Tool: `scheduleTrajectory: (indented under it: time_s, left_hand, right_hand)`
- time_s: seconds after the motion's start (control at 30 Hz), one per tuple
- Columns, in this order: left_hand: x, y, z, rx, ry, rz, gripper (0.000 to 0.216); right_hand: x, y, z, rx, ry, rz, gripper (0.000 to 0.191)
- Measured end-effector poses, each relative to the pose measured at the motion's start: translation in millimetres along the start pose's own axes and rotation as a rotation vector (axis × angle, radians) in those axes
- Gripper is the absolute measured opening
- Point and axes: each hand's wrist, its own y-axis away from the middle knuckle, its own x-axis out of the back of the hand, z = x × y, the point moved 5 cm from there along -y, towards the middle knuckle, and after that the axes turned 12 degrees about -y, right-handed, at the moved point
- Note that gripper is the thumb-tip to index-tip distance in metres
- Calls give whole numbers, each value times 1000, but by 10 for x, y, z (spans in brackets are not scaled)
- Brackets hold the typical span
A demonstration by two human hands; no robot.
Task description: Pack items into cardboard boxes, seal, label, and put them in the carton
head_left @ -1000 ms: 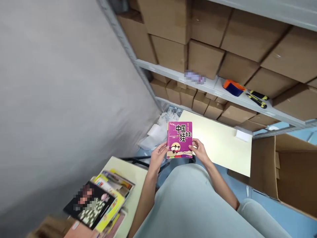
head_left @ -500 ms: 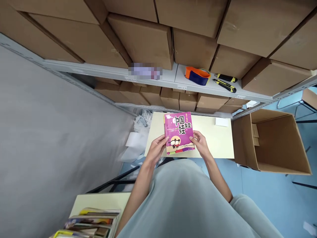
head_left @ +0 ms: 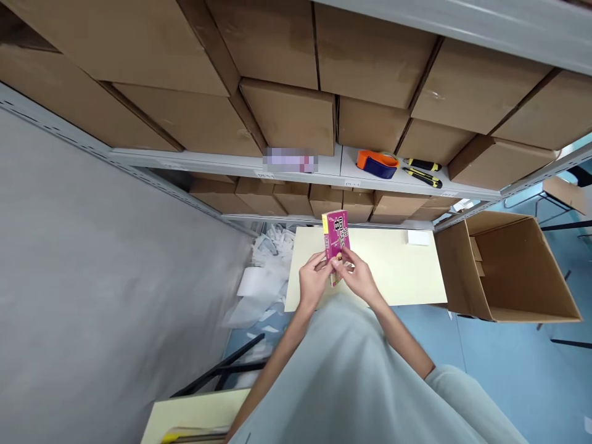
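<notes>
A small magenta book (head_left: 336,240) with a yellow spine is held up on edge above a pale yellow table (head_left: 398,271). My left hand (head_left: 313,285) grips its lower left side with the fingers curled round the spine. My right hand (head_left: 358,280) pinches its lower right side, thumb across the cover. Both hands meet at the book's bottom end, in front of my light grey clothing.
Metal shelving (head_left: 222,166) holds rows of brown cartons; an orange and blue tape dispenser (head_left: 377,163) and two yellow-black cutters (head_left: 420,172) lie on it. An open cardboard box (head_left: 509,271) stands at right. White packing scraps (head_left: 266,265) lie on the floor left; stacked books (head_left: 194,435) show bottom left.
The book has turned from cover-flat toward me to nearly edge-on. My hands have come closer together at its bottom end. The view shifted, leaving little of the stacked books showing.
</notes>
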Motion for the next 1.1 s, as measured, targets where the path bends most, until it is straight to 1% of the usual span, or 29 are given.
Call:
scheduleTrajectory:
  time_s: [0.07, 0.13, 0.17, 0.23, 0.27, 0.3, 0.33, 0.4, 0.43, 0.47, 0.5, 0.53, 0.57, 0.6, 0.63, 0.8, 0.9, 0.93, 1.0, 1.07, 1.1]
  left_hand:
    - [15, 74, 83, -93, -104, 42, 46]
    - [12, 148, 148, -164, -219, 42, 39]
    - [1, 170, 166, -189, -259, 5, 38]
    - [-6, 163, 166, -203, -276, -102, 39]
    - [20, 128, 151, -190, -260, -133, 43]
    - [77, 73, 130, -163, -237, -126, 48]
    - [158, 2, 103, -120, -211, -88, 55]
    - [333, -149, 35, 13, -137, -17, 71]
    - [389, -212, 5, 88, -83, -40, 78]
    - [413, -258, -12, 156, -22, -110, 82]
    - [411, -282, -12, 208, 34, -213, 83]
    - [398, -285, 8, 242, 77, -315, 82]
    - [386, -275, 39, 256, 100, -391, 80]
    - [379, -259, 74, 260, 104, -431, 77]
    - [374, -239, 105, 261, 98, -442, 74]
    - [311, -134, 152, 283, 96, -374, 75]
    - [289, -84, 144, 257, 91, -309, 76]
    - [288, -67, 147, 240, 85, -285, 76]
    - [293, -27, 167, 197, 61, -229, 76]
    - [300, 24, 204, 151, 17, -160, 74]
    - [302, 53, 224, 131, -7, -120, 73]
  right_hand:
    - [-193, 8, -72, 11, 8, 7, 63]
    - [-252, -15, -102, 4, -8, 79, 56]
    - [-236, -36, -108, -5, -37, 126, 53]
    - [-145, -84, -123, -17, -133, 200, 54]
    - [-87, -104, -137, -24, -196, 210, 56]
    - [-31, -118, -159, -38, -255, 196, 58]
    - [21, -121, -187, -57, -304, 165, 60]
    - [117, -93, -258, -103, -367, 97, 62]
    - [158, -66, -294, -127, -382, 69, 61]
    - [195, -37, -326, -145, -390, 47, 59]
    - [225, -11, -353, -156, -395, 30, 57]
    - [250, 10, -372, -162, -401, 18, 55]
    - [269, 24, -383, -163, -406, 11, 54]
    - [285, 30, -384, -162, -410, 7, 54]
    - [298, 30, -378, -159, -413, 8, 54]
    - [350, -9, -276, -155, -429, 11, 56]
    - [384, -53, -206, -153, -419, 19, 59]
    - [404, -70, -194, -140, -404, 40, 61]
    - [464, -94, -204, -78, -327, 131, 64]
    - [504, -78, -252, -6, -220, 239, 64]
    - [492, -56, -279, 14, -182, 264, 62]
